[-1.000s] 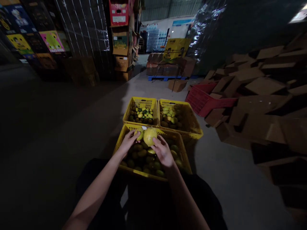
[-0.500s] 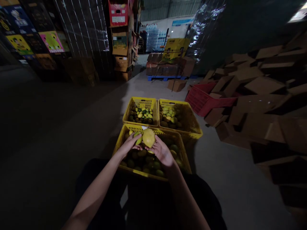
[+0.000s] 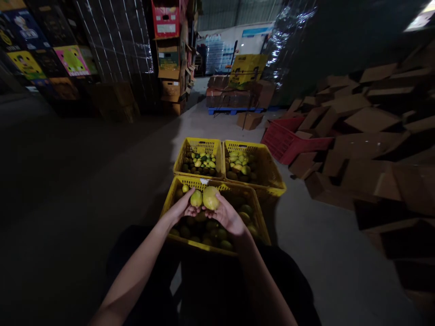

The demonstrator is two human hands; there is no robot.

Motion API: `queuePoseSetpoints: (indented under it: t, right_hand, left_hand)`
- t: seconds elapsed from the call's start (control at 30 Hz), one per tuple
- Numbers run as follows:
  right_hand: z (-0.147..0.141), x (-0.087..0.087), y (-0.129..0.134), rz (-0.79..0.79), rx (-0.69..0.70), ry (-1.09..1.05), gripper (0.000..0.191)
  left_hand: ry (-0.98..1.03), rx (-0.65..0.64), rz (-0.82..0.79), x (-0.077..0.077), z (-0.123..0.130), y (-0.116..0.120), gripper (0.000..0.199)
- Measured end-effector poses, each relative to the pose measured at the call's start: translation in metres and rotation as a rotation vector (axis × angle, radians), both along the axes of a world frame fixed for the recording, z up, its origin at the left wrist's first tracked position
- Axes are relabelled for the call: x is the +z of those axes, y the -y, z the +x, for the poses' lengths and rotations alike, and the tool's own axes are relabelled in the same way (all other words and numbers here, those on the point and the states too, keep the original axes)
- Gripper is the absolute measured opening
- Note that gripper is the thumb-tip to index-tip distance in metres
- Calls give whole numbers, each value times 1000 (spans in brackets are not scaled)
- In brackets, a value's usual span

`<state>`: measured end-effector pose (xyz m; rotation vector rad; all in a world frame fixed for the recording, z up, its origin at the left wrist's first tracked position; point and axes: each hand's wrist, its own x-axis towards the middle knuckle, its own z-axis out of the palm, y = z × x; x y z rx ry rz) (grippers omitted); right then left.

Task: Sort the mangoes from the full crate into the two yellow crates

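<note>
Above the near yellow crate (image 3: 255,199), my left hand (image 3: 179,210) is closed around a small greenish-yellow lemon (image 3: 196,198). Beside it, my right hand (image 3: 228,215) grips a larger, paler yellow lemon (image 3: 211,198). The two fruits sit side by side, touching or nearly so, with the fingertips curled beneath them. Below my hands, the near crate holds many green and yellow fruits (image 3: 225,245), dim in the shadow. A single yellow fruit (image 3: 185,188) shows at its far left corner.
Behind the near crate stand two more yellow crates, the left one (image 3: 175,158) and the right one (image 3: 275,170), both with fruit inside. To the right lie a red crate (image 3: 283,140) and heaped cardboard boxes (image 3: 370,156). A blue pallet (image 3: 234,110) bears cartons farther back.
The smaller lemon in my left hand has turned and now shows its rounded face. The larger lemon has tilted and dropped slightly in my right hand. The crates stay put.
</note>
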<state>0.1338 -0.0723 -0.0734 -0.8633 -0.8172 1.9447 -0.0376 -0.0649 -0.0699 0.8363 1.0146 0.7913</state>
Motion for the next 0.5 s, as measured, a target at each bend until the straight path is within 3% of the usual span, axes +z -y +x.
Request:
queuePoseSetpoints:
  t: [0.1, 0.2, 0.27, 0.37, 0.5]
  right_hand:
    - [-2, 3, 3, 103, -142, -5, 37]
    - [-4, 5, 4, 269, -302, 47, 51]
    - [-5, 3, 3, 380, -407, 125, 65]
    - [-5, -2, 1, 491, -493, 208, 70]
    - [0, -3, 0, 493, -563, 195, 67]
  left_hand:
    - [-30, 119, 355, 9, 0, 5, 47]
    - [-121, 155, 663, 17, -2, 10, 52]
    - [-152, 155, 735, 20, -4, 11, 49]
    - [-207, 183, 770, 20, -5, 9, 48]
    - [-350, 205, 758, 10, -2, 8, 42]
